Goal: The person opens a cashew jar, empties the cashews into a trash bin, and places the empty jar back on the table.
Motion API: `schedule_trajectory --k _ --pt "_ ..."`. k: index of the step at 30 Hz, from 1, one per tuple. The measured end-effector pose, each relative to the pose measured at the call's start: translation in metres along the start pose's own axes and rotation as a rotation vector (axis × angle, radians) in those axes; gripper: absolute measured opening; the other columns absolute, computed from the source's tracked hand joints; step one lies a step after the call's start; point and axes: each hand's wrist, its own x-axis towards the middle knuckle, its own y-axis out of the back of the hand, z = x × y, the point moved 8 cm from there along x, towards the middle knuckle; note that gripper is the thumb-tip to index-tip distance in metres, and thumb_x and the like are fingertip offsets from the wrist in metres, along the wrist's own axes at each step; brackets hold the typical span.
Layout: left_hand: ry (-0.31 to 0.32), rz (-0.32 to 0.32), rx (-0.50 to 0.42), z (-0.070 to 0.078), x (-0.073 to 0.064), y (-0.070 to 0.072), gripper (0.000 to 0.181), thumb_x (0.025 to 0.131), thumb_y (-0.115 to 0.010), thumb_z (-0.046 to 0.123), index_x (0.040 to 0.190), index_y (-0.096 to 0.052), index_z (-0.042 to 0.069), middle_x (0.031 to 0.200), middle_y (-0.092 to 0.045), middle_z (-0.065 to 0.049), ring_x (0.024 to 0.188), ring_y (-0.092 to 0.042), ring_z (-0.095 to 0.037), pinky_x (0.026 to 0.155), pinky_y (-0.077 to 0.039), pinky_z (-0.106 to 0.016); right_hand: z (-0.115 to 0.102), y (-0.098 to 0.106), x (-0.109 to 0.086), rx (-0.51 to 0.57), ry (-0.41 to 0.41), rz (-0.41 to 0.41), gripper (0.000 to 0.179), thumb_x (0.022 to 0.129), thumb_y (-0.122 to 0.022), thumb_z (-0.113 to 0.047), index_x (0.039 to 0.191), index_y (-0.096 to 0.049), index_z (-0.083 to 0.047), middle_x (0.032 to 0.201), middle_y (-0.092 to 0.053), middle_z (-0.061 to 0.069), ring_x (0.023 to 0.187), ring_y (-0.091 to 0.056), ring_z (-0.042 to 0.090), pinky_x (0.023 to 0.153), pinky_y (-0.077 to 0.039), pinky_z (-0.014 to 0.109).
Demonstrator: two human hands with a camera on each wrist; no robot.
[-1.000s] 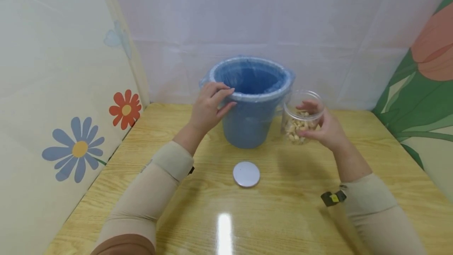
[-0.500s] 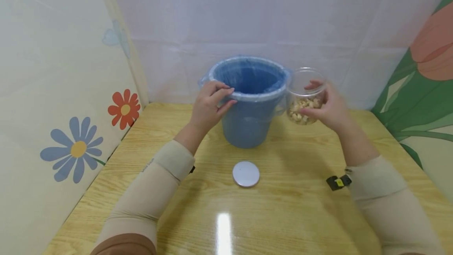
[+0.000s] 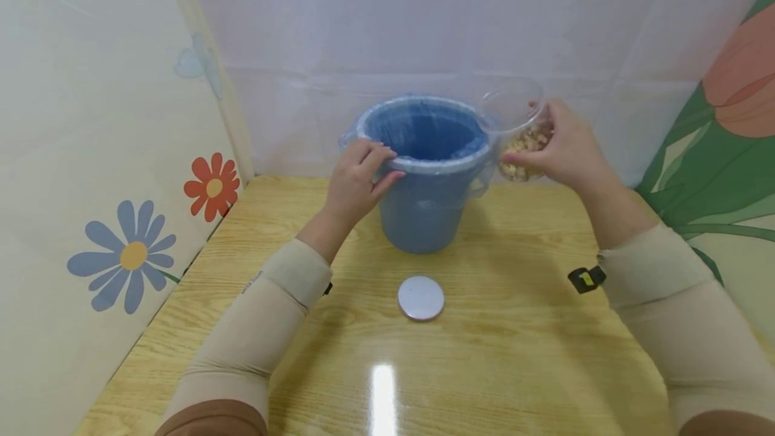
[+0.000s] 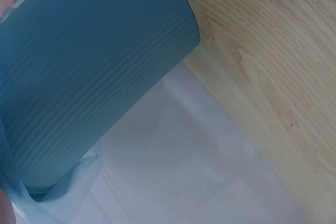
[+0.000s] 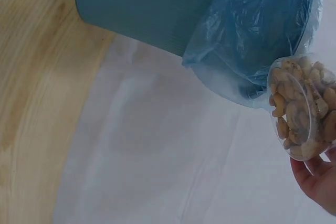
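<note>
A blue trash bin stands upright on the table, lined with a thin blue plastic bag folded over its rim. My left hand grips the bin's near-left rim, fingers over the edge and thumb outside. At the rim's right side, my right hand holds a clear round jar in the air, tilted toward the bin's mouth. Cashews fill its lower part; in the right wrist view they show through the jar bottom. A white round lid lies on the table in front of the bin.
The wood-grain table carries the bin and lid. Behind it hangs a white cloth backdrop, close to the bin's back. Flower-printed panels border the left and right sides.
The right hand has lifted the jar of cashews from beside the bin up to rim height, moving it away from me and tipping it leftward. The left hand and bin have stayed put.
</note>
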Motion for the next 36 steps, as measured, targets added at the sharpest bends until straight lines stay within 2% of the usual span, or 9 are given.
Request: schedule_trajectory --k 5,8,11,14,20,30,36 --pt "-0.004 0.001 -0.001 0.001 0.001 0.000 0.030 0.078 -0.072 0.027 0.096 -0.063 0.005 0.093 -0.059 -0.011 0.091 -0.053 -0.028 0.086 -0.042 -0.037 -0.007 0.008 0.008 -0.089 -0.016 -0.032 0.093 0.061 -0.076 -0.056 0.127 -0.035 -0.007 0.114 -0.048 0.015 0.099 -0.048 0.032 0.082 -0.046 0.049" --pt "-0.011 -0.004 0.001 0.002 0.003 -0.001 0.029 0.078 -0.072 0.026 0.095 -0.063 0.004 0.092 -0.059 -0.011 0.090 -0.053 -0.028 0.085 -0.042 -0.038 -0.014 0.014 0.014 -0.144 -0.005 -0.046 0.093 0.060 -0.075 -0.059 0.125 -0.036 -0.007 0.112 -0.049 0.016 0.097 -0.049 0.033 0.081 -0.046 0.050" --pt "-0.020 -0.009 0.006 0.003 0.003 -0.002 0.028 0.078 -0.072 0.025 0.095 -0.064 0.003 0.091 -0.058 -0.012 0.089 -0.053 -0.029 0.084 -0.043 -0.038 -0.020 0.019 0.021 -0.176 0.011 -0.061 0.093 0.060 -0.076 -0.058 0.125 -0.037 -0.005 0.117 -0.050 0.021 0.099 -0.050 0.036 0.082 -0.046 0.052" --pt "-0.025 -0.010 0.006 0.003 0.003 -0.002 0.029 0.079 -0.072 0.025 0.095 -0.064 0.003 0.091 -0.058 -0.012 0.088 -0.053 -0.029 0.083 -0.043 -0.038 -0.025 0.023 0.027 -0.215 0.021 -0.086 0.102 0.058 -0.077 -0.059 0.131 -0.033 -0.003 0.126 -0.046 0.024 0.106 -0.048 0.041 0.086 -0.042 0.056" --pt "-0.021 0.002 -0.001 0.002 0.002 -0.001 0.030 0.077 -0.073 0.026 0.095 -0.064 0.003 0.091 -0.058 -0.012 0.088 -0.053 -0.029 0.084 -0.042 -0.038 -0.030 0.026 0.039 -0.303 0.026 -0.135 0.118 0.057 -0.075 -0.063 0.142 -0.020 -0.003 0.143 -0.031 0.018 0.120 -0.038 0.044 0.093 -0.031 0.063" --pt "-0.037 0.010 -0.008 0.004 0.002 0.002 0.029 0.077 -0.073 0.023 0.095 -0.064 0.003 0.090 -0.058 -0.013 0.087 -0.053 -0.030 0.083 -0.043 -0.039 -0.038 0.025 0.056 -0.474 0.082 -0.166 0.120 0.058 -0.072 -0.066 0.144 -0.016 -0.001 0.141 -0.033 0.023 0.119 -0.037 0.047 0.096 -0.027 0.063" --pt "-0.037 0.025 -0.012 0.004 0.001 0.003 0.030 0.076 -0.074 0.024 0.095 -0.063 0.003 0.091 -0.058 -0.013 0.088 -0.053 -0.029 0.083 -0.043 -0.039 -0.047 0.019 0.061 -0.589 0.109 -0.195 0.120 0.060 -0.069 -0.069 0.144 -0.016 -0.002 0.135 -0.038 0.025 0.116 -0.040 0.045 0.094 -0.030 0.062"
